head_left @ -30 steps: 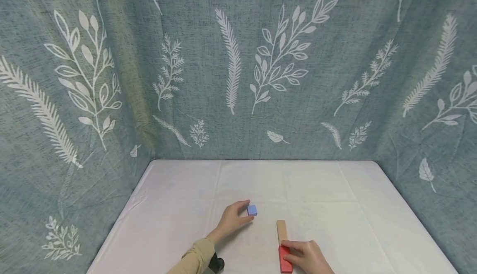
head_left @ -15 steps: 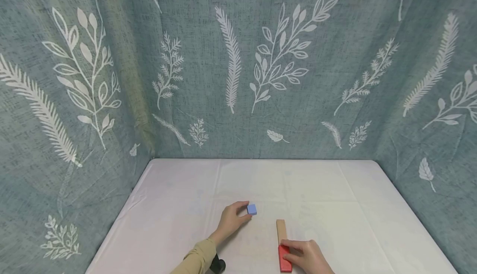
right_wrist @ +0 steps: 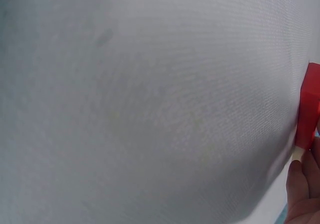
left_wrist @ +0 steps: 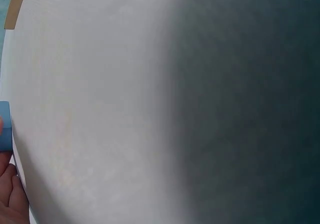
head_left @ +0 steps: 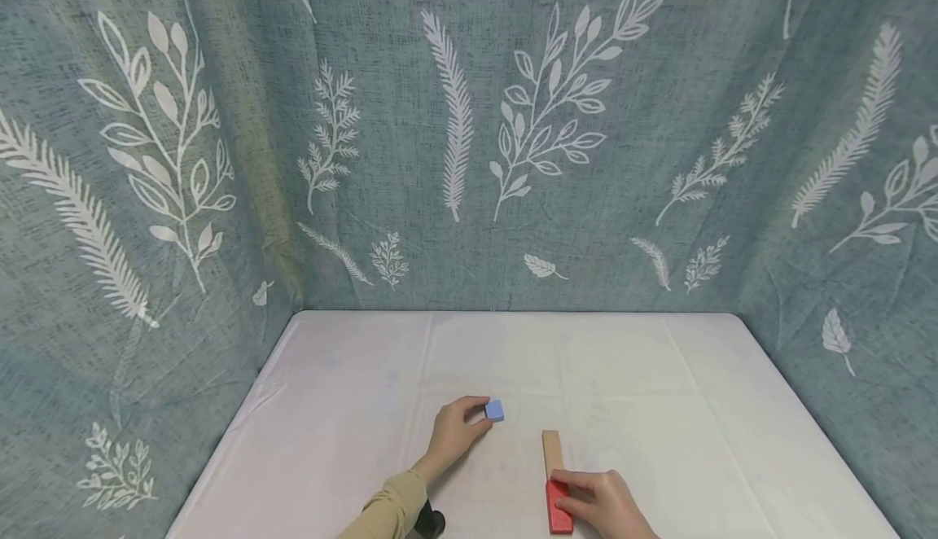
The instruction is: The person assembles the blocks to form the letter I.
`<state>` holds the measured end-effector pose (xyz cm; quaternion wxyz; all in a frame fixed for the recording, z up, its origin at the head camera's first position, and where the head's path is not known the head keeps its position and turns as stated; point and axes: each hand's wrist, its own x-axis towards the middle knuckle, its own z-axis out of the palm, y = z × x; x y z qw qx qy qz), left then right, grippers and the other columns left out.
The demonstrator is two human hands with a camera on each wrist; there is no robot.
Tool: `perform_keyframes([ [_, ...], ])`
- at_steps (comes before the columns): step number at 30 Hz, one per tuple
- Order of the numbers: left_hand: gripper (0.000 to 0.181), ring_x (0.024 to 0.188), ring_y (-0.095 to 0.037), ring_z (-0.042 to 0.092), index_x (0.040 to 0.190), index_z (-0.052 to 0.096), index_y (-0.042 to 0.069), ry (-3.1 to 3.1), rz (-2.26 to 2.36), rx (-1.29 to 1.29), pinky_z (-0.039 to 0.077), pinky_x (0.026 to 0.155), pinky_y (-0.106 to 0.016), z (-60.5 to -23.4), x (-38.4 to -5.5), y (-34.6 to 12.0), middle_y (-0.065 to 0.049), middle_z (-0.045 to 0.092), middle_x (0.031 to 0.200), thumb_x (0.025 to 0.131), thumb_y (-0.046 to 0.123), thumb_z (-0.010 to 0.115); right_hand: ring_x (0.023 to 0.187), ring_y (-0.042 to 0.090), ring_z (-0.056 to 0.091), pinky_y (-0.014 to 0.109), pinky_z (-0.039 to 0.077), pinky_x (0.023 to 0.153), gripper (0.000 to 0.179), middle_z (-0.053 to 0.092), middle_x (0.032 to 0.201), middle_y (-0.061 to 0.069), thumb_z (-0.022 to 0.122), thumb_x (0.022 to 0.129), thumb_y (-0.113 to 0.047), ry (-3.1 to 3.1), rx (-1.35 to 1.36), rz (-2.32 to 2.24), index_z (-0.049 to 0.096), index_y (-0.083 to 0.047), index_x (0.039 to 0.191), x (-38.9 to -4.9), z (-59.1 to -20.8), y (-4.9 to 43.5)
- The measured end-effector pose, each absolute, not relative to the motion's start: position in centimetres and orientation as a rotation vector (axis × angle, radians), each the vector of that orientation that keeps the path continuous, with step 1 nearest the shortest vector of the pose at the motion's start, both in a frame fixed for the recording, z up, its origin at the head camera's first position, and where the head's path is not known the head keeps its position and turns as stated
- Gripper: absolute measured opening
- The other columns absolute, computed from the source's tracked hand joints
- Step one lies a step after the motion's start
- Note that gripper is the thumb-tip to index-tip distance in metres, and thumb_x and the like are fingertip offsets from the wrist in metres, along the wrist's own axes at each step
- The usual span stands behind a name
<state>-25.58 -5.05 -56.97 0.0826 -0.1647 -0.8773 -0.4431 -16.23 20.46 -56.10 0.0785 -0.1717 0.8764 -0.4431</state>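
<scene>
At mid-table in the head view, my left hand [head_left: 453,435] pinches a small blue cube [head_left: 494,411] between thumb and fingers. The left wrist view catches the same blue cube [left_wrist: 5,126] at its left edge, a fingertip against it. Closer to the near edge, my right hand [head_left: 602,500] holds a red block [head_left: 559,516] between thumb and fingers; part of the block lies under them. A flat wooden strip [head_left: 552,451] extends away from the far end of the red block, in line with it. Fingers partly cover where the two meet.
A white cloth covers the table [head_left: 659,392]. Green-blue curtain [head_left: 396,156] with white leaf prints encloses the back and both sides. A black rounded object [head_left: 431,521] sits by the left sleeve at the near edge.
The left thumb has drawn in slightly against the blue cube. The right hand, red block and wooden strip look the same, apart from a small shift of the whole view.
</scene>
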Motion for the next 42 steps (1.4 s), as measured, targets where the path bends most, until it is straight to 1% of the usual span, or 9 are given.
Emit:
perform_keyframes([
  [8, 0.032, 0.106, -0.034, 0.064, 0.106, 0.068, -0.001, -2.62, -1.33, -0.481, 0.051, 0.095, -0.046, -56.66, -25.64, -5.06, -0.017, 0.07, 0.109, 0.076, 0.008, 0.074, 0.103, 0.009, 0.064, 0.034, 0.059, 0.082, 0.043, 0.071, 0.109, 0.009, 0.072, 0.081, -0.035, 2.661, -0.546, -1.307, 0.07, -0.006, 0.113, -16.32, -56.09, 20.47],
  [18, 0.031, 0.104, -0.034, 0.065, 0.105, 0.069, -0.001, -2.602, -1.349, -0.495, 0.052, 0.093, -0.045, -56.81, -25.83, -5.2, -0.017, 0.07, 0.107, 0.076, 0.007, 0.075, 0.102, 0.018, 0.068, 0.035, 0.059, 0.082, 0.044, 0.071, 0.109, 0.009, 0.074, 0.08, -0.032, 2.608, -0.485, -1.327, 0.069, -0.006, 0.115, -16.21, -55.92, 20.32],
  [31, 0.031, 0.103, -0.034, 0.065, 0.103, 0.069, -0.002, -2.597, -1.385, -0.499, 0.052, 0.092, -0.045, -56.68, -25.86, -5.29, -0.017, 0.071, 0.106, 0.075, 0.007, 0.076, 0.101, 0.019, 0.068, 0.034, 0.059, 0.081, 0.044, 0.071, 0.109, 0.01, 0.074, 0.08, -0.03, 2.598, -0.491, -1.348, 0.069, -0.004, 0.114, -16.25, -55.94, 20.24],
  [36, 0.03, 0.102, -0.034, 0.066, 0.103, 0.069, -0.003, -2.6, -1.403, -0.518, 0.053, 0.092, -0.042, -56.74, -26.07, -5.43, -0.017, 0.071, 0.105, 0.075, 0.008, 0.076, 0.1, 0.018, 0.068, 0.033, 0.059, 0.081, 0.044, 0.072, 0.108, 0.01, 0.074, 0.08, -0.03, 2.596, -0.484, -1.354, 0.069, -0.004, 0.114, -16.24, -56.02, 20.25],
  [42, 0.03, 0.104, -0.037, 0.064, 0.103, 0.067, -0.007, -2.593, -1.53, -0.548, 0.053, 0.092, -0.04, -56.5, -26.21, -5.69, -0.022, 0.069, 0.106, 0.076, 0.004, 0.075, 0.1, 0.017, 0.068, 0.034, 0.059, 0.081, 0.043, 0.072, 0.107, 0.01, 0.075, 0.079, -0.03, 2.598, -0.48, -1.351, 0.069, -0.004, 0.114, -16.19, -55.95, 20.25],
])
